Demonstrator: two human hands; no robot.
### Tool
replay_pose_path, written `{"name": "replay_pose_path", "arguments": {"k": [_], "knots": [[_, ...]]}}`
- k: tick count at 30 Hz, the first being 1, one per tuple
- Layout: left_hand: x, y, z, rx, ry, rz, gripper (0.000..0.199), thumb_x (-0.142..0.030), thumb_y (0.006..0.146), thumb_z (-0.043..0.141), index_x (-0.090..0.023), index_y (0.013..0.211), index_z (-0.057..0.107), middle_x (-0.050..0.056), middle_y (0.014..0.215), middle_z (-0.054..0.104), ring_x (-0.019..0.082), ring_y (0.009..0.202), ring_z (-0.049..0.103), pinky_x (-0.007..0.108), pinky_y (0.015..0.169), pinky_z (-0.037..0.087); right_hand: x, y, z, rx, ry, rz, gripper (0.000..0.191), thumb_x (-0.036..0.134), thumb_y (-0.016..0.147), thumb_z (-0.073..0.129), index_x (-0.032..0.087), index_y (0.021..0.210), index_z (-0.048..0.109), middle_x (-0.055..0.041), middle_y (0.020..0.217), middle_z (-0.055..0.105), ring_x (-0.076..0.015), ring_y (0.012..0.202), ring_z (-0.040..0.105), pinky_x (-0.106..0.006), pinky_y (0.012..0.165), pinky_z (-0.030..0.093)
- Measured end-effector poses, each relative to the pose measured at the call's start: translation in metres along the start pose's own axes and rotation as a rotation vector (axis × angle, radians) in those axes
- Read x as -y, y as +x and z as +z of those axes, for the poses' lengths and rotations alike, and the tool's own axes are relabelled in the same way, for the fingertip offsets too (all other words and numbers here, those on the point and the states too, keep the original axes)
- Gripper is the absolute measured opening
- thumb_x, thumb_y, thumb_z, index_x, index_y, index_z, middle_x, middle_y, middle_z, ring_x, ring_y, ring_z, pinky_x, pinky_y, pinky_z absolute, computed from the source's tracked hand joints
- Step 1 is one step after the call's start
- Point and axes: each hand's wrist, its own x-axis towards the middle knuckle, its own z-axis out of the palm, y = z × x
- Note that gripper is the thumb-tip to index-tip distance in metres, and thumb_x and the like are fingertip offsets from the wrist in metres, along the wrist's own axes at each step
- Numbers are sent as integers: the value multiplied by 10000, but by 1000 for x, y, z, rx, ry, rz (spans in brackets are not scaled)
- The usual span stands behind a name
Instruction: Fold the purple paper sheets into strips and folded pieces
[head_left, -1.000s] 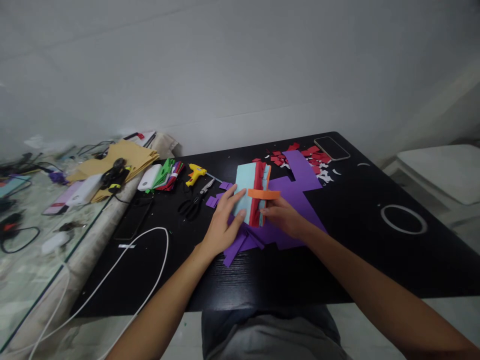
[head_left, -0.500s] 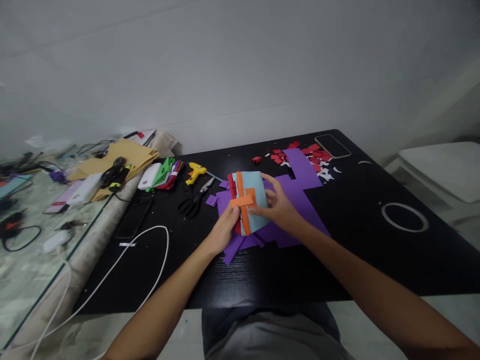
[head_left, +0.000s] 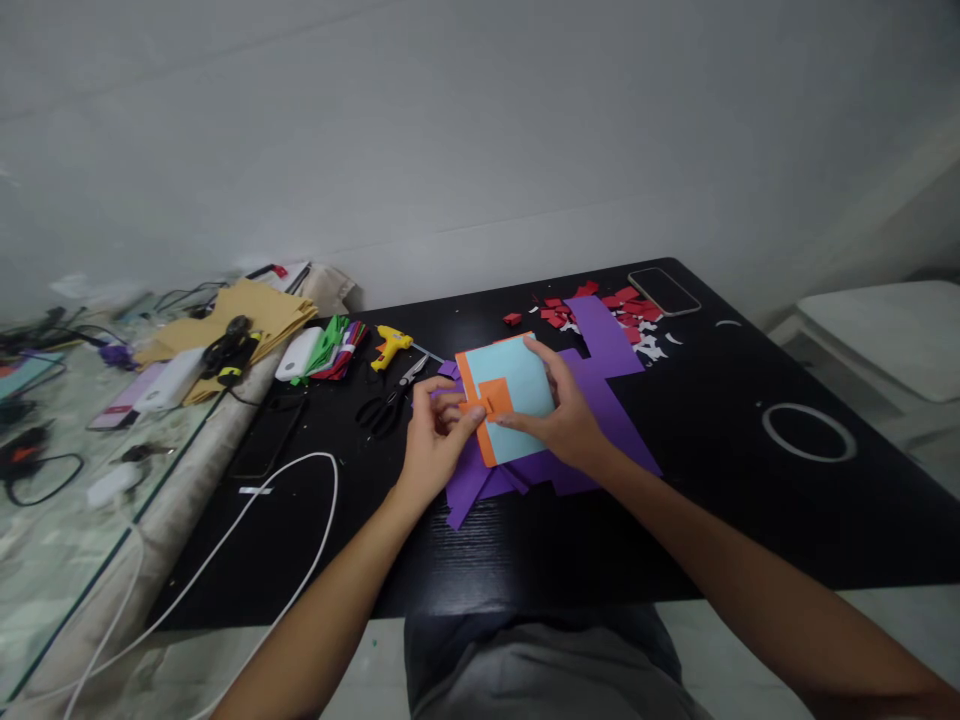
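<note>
A light blue paper booklet [head_left: 514, 362] with an orange strip along its left edge is held up over the table's middle. On its front is an orange paper tab [head_left: 492, 392]. My right hand [head_left: 568, 418] grips the booklet's right side, its thumb on the front near the tab. At the left edge, my left hand [head_left: 431, 445] is closed in a pinch at the outer end of the tab, fingers curled behind. Beneath both lies a sheet of purple paper [head_left: 611, 415], partly covered by the booklet and my hands.
Left of the purple sheet lie black scissors [head_left: 386, 405] and a yellow glue gun [head_left: 391, 346]. Red paper scraps [head_left: 626, 298] and a phone [head_left: 664, 292] are at the back right. A white cable [head_left: 330, 500] loops at the front left; a white ring [head_left: 810, 433] lies right.
The booklet has turned so its front faces up more, and the red layers at its left side no longer show. My left hand has shifted left, with its fingers curled round the edge.
</note>
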Motion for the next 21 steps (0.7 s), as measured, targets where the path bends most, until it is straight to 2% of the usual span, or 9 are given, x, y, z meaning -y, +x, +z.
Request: {"name": "replay_pose_path", "arguments": {"k": [3,9,14,21], "knots": [[-1,-2,0,47,108,27,356,-423,845,843,-228,1008,594,-9,933,649,108,715,611,218,629,475,-1,0,-1,-16,-45,-37,1028,385,661,973,281,1550,468,-113,1601,504,-344,1478,481,-565,1263,372],[-8,-1,0,62,143,62,353,-410,874,808,-206,827,524,-31,818,570,95,669,494,213,610,412,-1,-1,-2,6,-93,-93,1003,386,685,960,296,1555,470,-107,1599,514,-341,1477,490,-563,1254,387],[-8,2,-2,83,97,78,353,-398,925,751,-206,799,483,-25,825,582,101,674,487,225,633,427,1,-1,-3,2,-106,-90,1030,388,682,959,307,1576,455,-109,1616,503,-350,1476,495,-571,1240,406],[-12,3,4,35,2,43,410,-452,862,817,-206,778,500,-26,774,588,110,647,520,235,618,436,6,-5,-2,-15,-191,-138,993,425,732,929,311,1590,443,-105,1604,520,-359,1498,467,-585,1253,379]]}}
